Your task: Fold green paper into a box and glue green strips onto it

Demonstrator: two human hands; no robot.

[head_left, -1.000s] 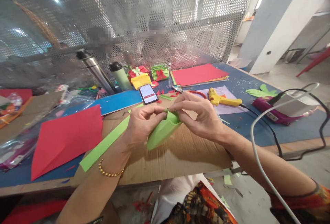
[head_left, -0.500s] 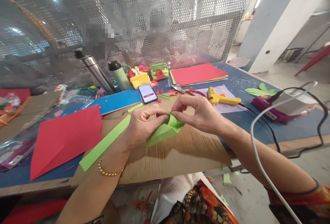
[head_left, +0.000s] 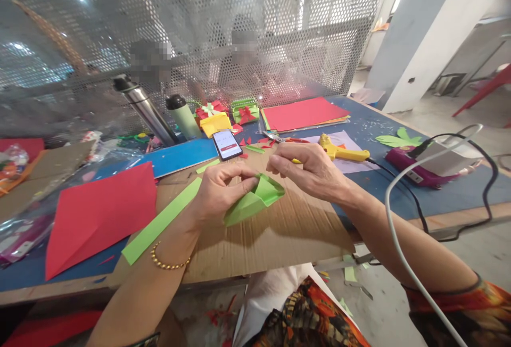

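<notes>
My left hand (head_left: pixel 223 190) pinches a folded piece of green paper (head_left: pixel 251 203) between thumb and fingers. The paper stands up in a pocket-like shape, open toward the right, above the cardboard. Just right of it, my right hand (head_left: pixel 305 168) hangs apart from the paper, fingers curled in and thumb against them; nothing shows between the tips. Beyond that hand lies a yellow glue gun (head_left: pixel 345 153) on a pale purple sheet (head_left: pixel 351 166), partly hidden by the hand. A long green paper strip (head_left: pixel 159 224) lies beside my left wrist.
Under my hands is a cardboard sheet (head_left: pixel 279 246). Red paper (head_left: pixel 104 214) lies left, a phone (head_left: pixel 227 145) and pliers (head_left: pixel 275 137) ahead. Two bottles, a steel one (head_left: pixel 146 110) and a green one (head_left: pixel 184 117), stand behind. A white cable (head_left: pixel 393 219) crosses over my right forearm.
My right hand has let go of the green paper's upper edge and drawn slightly away, its fingers curling. My left hand still holds the paper in nearly the same place.
</notes>
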